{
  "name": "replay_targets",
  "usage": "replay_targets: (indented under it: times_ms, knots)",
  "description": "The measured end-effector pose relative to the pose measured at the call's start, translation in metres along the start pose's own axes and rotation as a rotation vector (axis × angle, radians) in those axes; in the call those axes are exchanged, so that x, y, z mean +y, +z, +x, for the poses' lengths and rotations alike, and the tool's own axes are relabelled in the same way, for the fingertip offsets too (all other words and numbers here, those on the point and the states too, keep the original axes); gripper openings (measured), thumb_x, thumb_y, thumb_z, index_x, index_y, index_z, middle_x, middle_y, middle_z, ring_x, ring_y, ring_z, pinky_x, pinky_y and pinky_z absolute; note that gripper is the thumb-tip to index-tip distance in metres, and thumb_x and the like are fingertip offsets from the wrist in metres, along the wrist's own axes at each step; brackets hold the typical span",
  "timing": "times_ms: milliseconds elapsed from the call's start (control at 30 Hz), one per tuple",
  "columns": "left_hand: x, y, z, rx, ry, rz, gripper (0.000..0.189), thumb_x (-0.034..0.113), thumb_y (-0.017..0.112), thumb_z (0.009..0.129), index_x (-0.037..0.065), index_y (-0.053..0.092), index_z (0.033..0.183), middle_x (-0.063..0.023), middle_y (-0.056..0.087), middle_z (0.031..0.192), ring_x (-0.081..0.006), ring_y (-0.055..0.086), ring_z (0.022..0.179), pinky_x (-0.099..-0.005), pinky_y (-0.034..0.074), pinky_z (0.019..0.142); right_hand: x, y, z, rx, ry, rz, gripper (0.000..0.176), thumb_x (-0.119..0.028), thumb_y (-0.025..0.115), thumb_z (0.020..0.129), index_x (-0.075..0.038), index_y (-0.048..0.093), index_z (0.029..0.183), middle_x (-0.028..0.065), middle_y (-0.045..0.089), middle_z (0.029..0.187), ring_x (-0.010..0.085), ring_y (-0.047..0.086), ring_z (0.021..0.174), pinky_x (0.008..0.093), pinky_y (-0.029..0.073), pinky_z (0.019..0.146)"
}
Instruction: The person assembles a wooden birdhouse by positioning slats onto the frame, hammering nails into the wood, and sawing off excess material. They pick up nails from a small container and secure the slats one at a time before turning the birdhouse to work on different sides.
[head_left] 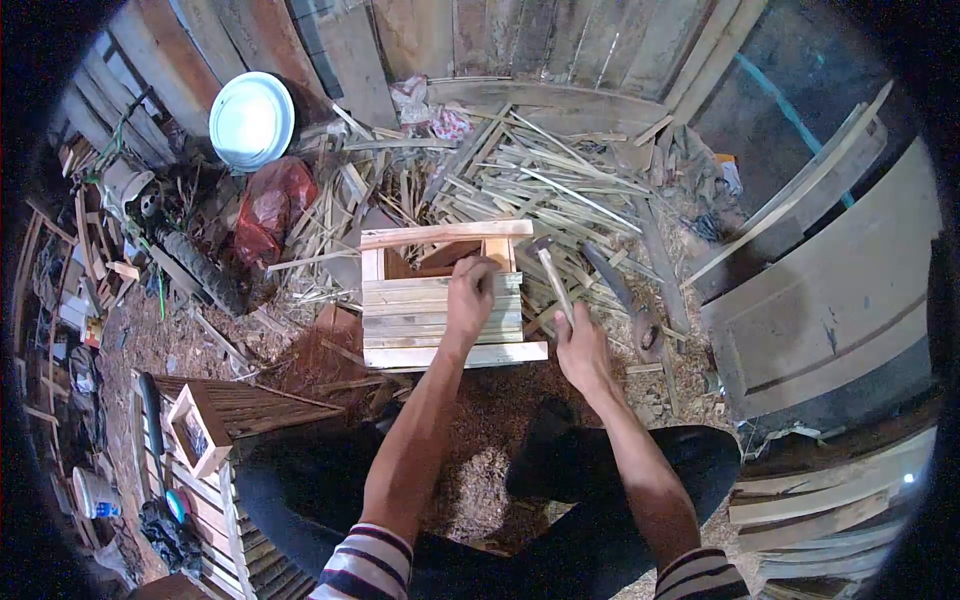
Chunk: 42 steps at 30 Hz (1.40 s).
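Note:
A small slatted wooden box [445,318] sits in front of me between my knees, with an opening across its far part. My left hand [472,290] rests on the slats at the edge of that opening. Its fingers are curled closed, and what they hold, if anything, is too small to see. My right hand [582,345] grips the handle of a hammer [553,275]. The hammer's head is raised near the box's far right corner, apart from the wood.
A hand saw [630,300] lies right of the box. Thin wood strips [590,185] are heaped beyond it. A red plastic bag [272,212] and a white basin [252,120] stand back left. Beside my left leg is a small wooden frame [198,432]; boards [830,510] lie at right.

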<state>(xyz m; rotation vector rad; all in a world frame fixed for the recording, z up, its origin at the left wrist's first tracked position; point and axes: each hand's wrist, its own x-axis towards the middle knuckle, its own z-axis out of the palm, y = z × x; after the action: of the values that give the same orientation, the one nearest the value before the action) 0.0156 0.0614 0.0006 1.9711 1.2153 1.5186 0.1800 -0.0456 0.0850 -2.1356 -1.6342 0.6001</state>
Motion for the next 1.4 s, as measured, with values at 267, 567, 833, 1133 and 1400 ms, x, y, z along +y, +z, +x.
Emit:
replay_targets:
  times_ms: [267,567,833,1133,1400]
  knots:
    - [0.017,-0.007,-0.011,-0.094,0.073,0.375,0.022,-0.003,0.055,0.07,0.004,0.064,0.089,-0.0094,0.056,0.085,-0.029,0.051,0.08,-0.0399,0.042,0.074,0.007,0.006,0.001,-0.036,-0.029,-0.053,0.03,-0.028,0.045,0.094,-0.001,0.045,0.108,0.0252,0.059,0.064,0.0463,0.059,0.064,0.0552,0.046,0.06]
    - [0.019,-0.016,-0.007,-0.164,0.005,0.29,0.022,0.014,0.066,0.075,0.005,0.066,0.095,-0.0099,0.057,0.092,-0.03,0.051,0.086,-0.0411,0.041,0.081,-0.003,0.008,0.001,-0.006,-0.053,0.016,0.027,-0.026,0.046,0.093,-0.002,0.047,0.105,0.0249,0.058,0.061,0.0457,0.059,0.062,0.054,0.046,0.056]
    - [0.016,-0.014,-0.009,-0.232,-0.053,0.339,0.025,0.024,0.067,0.076,0.006,0.066,0.094,-0.0079,0.059,0.097,-0.0285,0.051,0.091,-0.0415,0.039,0.083,0.001,0.011,-0.003,-0.021,-0.059,-0.051,0.025,-0.026,0.046,0.093,-0.003,0.047,0.101,0.0256,0.058,0.061,0.0451,0.059,0.06,0.0539,0.047,0.054]
    - [0.016,-0.013,-0.009,-0.213,-0.044,0.349,0.022,0.019,0.068,0.075,0.008,0.068,0.094,-0.0056,0.056,0.088,-0.026,0.051,0.09,-0.0389,0.038,0.085,0.001,0.013,-0.003,-0.074,-0.047,-0.095,0.028,-0.029,0.045,0.093,-0.004,0.045,0.107,0.0251,0.058,0.061,0.0451,0.059,0.058,0.0544,0.047,0.053]
    - [0.015,-0.013,-0.01,-0.207,0.003,0.323,0.025,0.018,0.068,0.075,0.008,0.067,0.097,-0.0057,0.058,0.095,-0.0271,0.051,0.09,-0.0401,0.039,0.082,0.005,0.019,-0.004,-0.093,-0.039,-0.111,0.031,-0.03,0.044,0.094,-0.004,0.044,0.111,0.026,0.059,0.062,0.0453,0.06,0.06,0.0546,0.046,0.052]
